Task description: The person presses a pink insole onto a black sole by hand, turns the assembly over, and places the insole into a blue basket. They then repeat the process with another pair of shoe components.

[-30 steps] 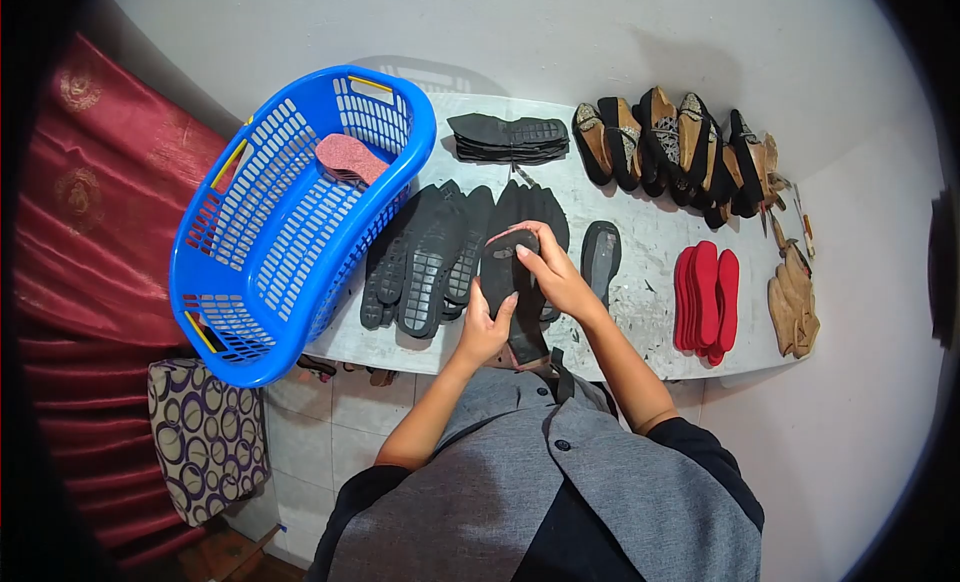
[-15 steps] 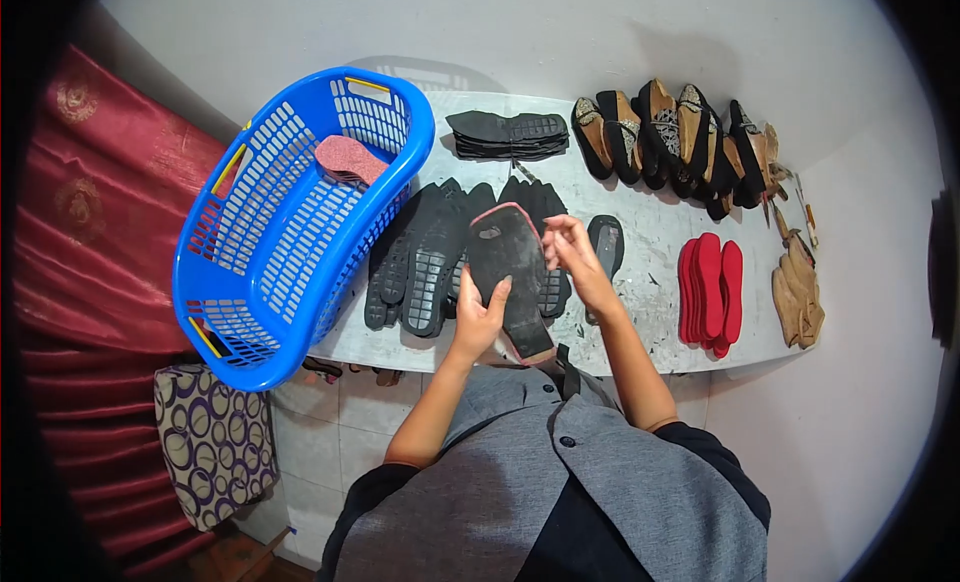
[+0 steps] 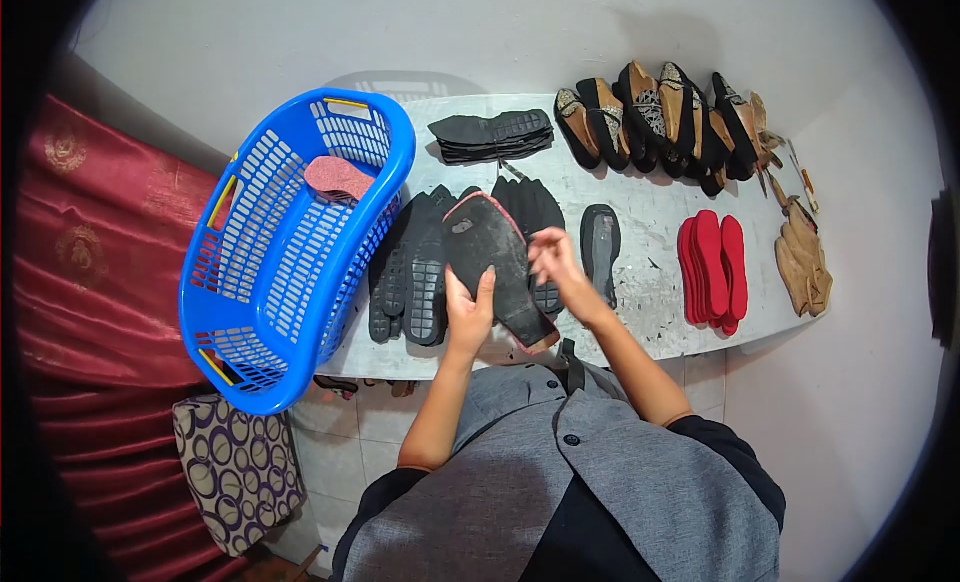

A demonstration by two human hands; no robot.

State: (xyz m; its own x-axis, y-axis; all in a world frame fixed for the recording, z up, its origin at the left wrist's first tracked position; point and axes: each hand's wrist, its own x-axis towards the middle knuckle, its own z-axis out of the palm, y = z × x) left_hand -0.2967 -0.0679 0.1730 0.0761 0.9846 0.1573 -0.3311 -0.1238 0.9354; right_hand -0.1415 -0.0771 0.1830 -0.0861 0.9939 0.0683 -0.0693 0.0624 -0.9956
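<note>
My left hand (image 3: 468, 307) is closed around a black shoe sole (image 3: 487, 262) with a pinkish edge, its thumb lying across the dark face. Close by the sole's right edge is my right hand (image 3: 558, 267), fingers bent and loosely apart, slightly blurred. Beneath the held piece, several black treaded outsoles (image 3: 425, 292) lie side by side on the white table (image 3: 640, 312), partly hidden by it. To the right of my right hand lies a single black sole (image 3: 600, 247).
A blue laundry basket (image 3: 330, 357) with pink insoles (image 3: 338, 179) inside stands at the left. Stacked black soles (image 3: 492, 137) lie at the back. On the right are shoe uppers (image 3: 650, 117), red insoles (image 3: 712, 272) and tan pieces (image 3: 803, 262). A patterned box (image 3: 238, 472) sits below the basket.
The view has shifted slightly. My left hand still holds the sole, now tilted a little more, and my right hand stays beside its right edge with its fingers moving.
</note>
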